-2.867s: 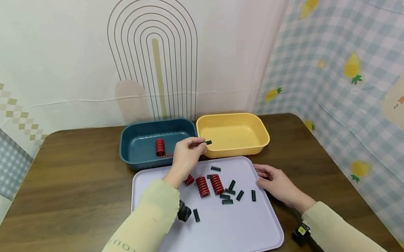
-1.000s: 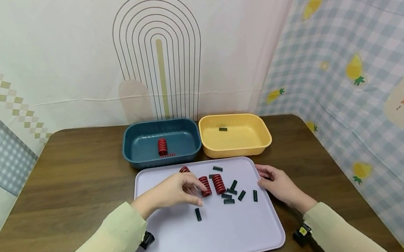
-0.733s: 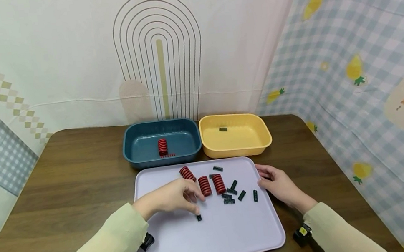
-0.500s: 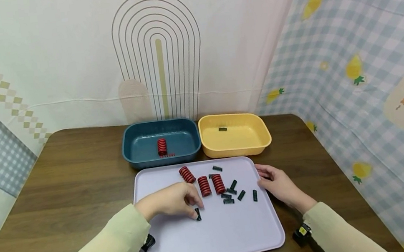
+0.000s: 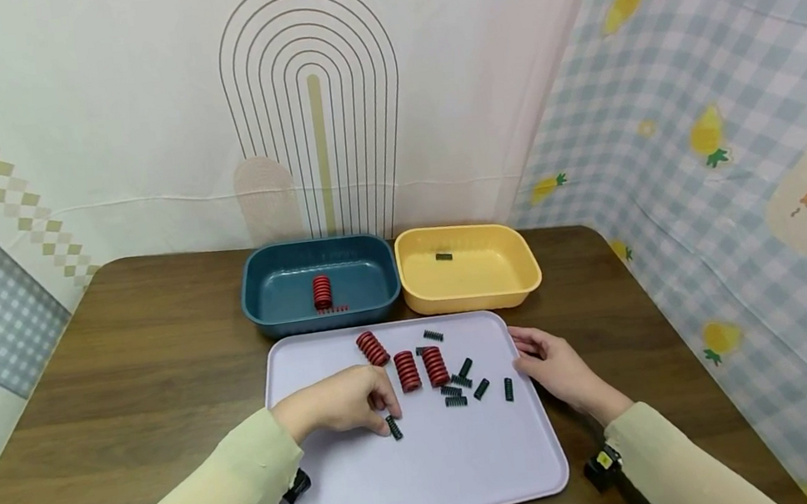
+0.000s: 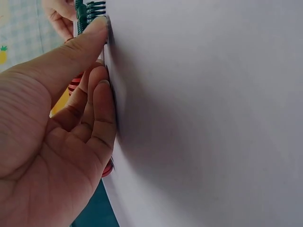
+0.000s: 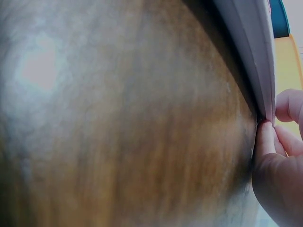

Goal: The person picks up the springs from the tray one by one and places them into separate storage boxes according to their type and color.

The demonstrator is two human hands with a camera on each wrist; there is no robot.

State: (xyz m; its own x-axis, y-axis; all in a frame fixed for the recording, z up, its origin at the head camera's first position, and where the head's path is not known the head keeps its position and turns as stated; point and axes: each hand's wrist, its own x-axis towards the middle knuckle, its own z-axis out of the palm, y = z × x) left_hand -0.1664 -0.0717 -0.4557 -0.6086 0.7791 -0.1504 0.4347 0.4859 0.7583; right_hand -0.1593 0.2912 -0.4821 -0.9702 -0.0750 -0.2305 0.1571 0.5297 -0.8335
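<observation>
My left hand (image 5: 342, 400) is low over the lilac tray (image 5: 475, 466), its thumb and forefinger pinching the upper end of a small dark green spring (image 5: 394, 428). In the left wrist view the thumb tip overlaps green coils (image 6: 96, 8), and the other fingers bend close to the tray surface. My right hand (image 5: 557, 367) grips the tray's right rim; the right wrist view has thumb and fingers on either side of that rim (image 7: 271, 101). Three thick red springs, one of them in the middle (image 5: 407, 371), lie above the left hand, with several dark green springs (image 5: 455, 401) to their right.
Behind the tray stand a dark blue bin (image 5: 269, 323) with a thick red spring (image 5: 322, 292) and a thin red one (image 5: 332, 309), and a yellow bin (image 5: 474, 304) with one green spring (image 5: 443, 256). Everything sits on a brown wooden table (image 5: 125, 387) before a fabric backdrop.
A green spring held in the left hand went into the yellow bin. That hand came back over the tray, lowered to another green spring and pinched it, tilting it slightly. The right hand stayed put.
</observation>
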